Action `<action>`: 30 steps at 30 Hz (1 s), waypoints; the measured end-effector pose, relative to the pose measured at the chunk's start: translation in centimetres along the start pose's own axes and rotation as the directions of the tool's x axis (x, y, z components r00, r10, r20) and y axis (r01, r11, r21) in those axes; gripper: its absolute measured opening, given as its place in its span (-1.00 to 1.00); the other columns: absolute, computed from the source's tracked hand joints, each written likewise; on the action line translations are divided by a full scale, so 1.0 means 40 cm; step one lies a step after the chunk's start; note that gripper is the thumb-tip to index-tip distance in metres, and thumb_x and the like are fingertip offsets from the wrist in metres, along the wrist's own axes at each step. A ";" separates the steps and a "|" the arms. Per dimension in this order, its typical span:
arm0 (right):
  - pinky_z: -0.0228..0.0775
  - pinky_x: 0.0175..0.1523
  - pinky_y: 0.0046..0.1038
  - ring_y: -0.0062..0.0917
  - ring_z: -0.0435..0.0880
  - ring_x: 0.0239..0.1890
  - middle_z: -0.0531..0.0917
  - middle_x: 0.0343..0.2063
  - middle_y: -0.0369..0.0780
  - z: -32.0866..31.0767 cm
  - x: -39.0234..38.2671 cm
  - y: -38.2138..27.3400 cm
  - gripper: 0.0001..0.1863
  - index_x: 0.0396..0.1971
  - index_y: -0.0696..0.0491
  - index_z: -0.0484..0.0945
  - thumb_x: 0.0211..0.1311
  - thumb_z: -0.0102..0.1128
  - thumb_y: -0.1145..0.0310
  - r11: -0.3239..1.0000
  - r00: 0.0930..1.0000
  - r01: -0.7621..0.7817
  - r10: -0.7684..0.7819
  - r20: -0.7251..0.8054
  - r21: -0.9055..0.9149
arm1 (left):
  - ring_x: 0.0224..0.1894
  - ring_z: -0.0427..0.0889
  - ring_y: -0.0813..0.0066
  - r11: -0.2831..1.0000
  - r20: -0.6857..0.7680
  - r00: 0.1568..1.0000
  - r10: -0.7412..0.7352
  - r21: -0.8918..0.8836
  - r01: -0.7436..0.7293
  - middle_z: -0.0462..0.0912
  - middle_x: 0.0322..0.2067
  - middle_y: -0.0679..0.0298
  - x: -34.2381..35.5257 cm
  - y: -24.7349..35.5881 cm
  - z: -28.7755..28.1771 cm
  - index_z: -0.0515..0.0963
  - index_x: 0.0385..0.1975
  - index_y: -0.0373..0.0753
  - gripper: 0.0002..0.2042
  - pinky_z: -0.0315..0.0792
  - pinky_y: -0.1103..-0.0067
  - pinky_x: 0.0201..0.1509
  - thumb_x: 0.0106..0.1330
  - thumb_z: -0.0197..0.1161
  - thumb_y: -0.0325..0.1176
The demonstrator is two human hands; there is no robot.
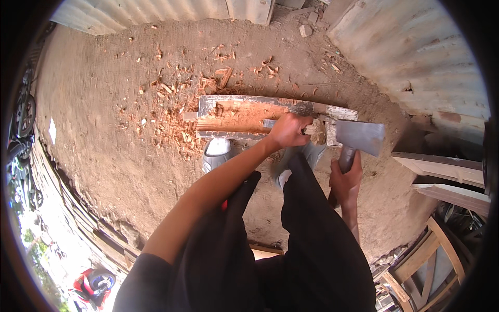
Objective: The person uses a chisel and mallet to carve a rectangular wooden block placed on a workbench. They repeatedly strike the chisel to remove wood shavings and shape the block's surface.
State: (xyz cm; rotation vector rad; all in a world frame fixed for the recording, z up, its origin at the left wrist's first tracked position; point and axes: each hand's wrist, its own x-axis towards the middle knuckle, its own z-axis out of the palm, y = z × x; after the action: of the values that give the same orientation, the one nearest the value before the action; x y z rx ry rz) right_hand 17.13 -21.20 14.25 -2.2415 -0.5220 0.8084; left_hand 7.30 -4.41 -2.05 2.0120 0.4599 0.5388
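Observation:
A thick, weathered timber beam (pixel 241 112) lies crosswise on the ground before my feet, its middle cut down to fresh orange wood. My left hand (pixel 291 130) is closed round a chisel (pixel 269 124). The flat metal blade points left over the cut wood, and the pale handle end shows on the right of my fist. To the right, my right hand (pixel 347 179) grips the handle of an axe (pixel 359 136). Its broad grey head is raised beside the beam's right end, close to the chisel's handle end but apart from it in this view.
Wood chips (pixel 174 96) litter the dirt around the beam's left end. My shoes (pixel 217 151) stand close against its near side. Corrugated metal sheets (pixel 410 57) rise at the far right. Boards (pixel 442 169) and a wooden frame (pixel 429 255) lie to the right; a red motorbike (pixel 91 286) stands lower left.

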 end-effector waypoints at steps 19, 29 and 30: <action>0.34 -0.62 -0.43 -0.58 0.52 -0.70 0.54 -0.60 -0.23 0.014 0.021 0.022 -0.58 0.09 0.24 0.37 0.26 0.22 0.49 0.981 0.998 -0.058 0.056 0.017 0.186 | -0.41 0.67 -0.13 0.997 0.065 0.997 -0.050 0.059 0.046 0.63 -0.56 -0.03 0.010 0.007 0.002 0.56 -0.37 -0.24 -0.72 0.56 0.13 -0.31 -0.05 0.38 -0.27; 0.35 -0.64 -0.45 -0.58 0.49 -0.71 0.54 -0.53 -0.22 0.012 0.045 0.061 -0.48 0.22 0.22 0.32 0.26 0.17 0.51 0.983 0.995 -0.060 0.072 -0.068 0.172 | -0.38 0.67 -0.06 0.994 0.088 0.994 -0.065 0.092 0.057 0.63 -0.52 0.07 0.001 0.012 0.014 0.52 -0.42 -0.23 -0.75 0.53 0.18 -0.32 -0.06 0.38 -0.29; 0.33 -0.65 -0.46 -0.60 0.49 -0.71 0.51 -0.55 -0.24 0.037 0.045 0.103 -0.54 0.17 0.19 0.34 0.27 0.16 0.51 0.957 0.991 -0.014 0.052 -0.126 0.291 | -0.38 0.68 -0.05 0.993 0.096 0.993 -0.064 0.108 0.054 0.63 -0.52 0.06 0.007 0.014 0.020 0.53 -0.42 -0.22 -0.75 0.53 0.19 -0.31 -0.06 0.38 -0.29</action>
State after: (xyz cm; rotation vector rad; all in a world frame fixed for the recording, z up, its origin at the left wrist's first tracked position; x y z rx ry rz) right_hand 17.98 -22.29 9.74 -2.0188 -0.2827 0.6973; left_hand 8.00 -5.10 -1.83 2.1085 0.4944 0.3830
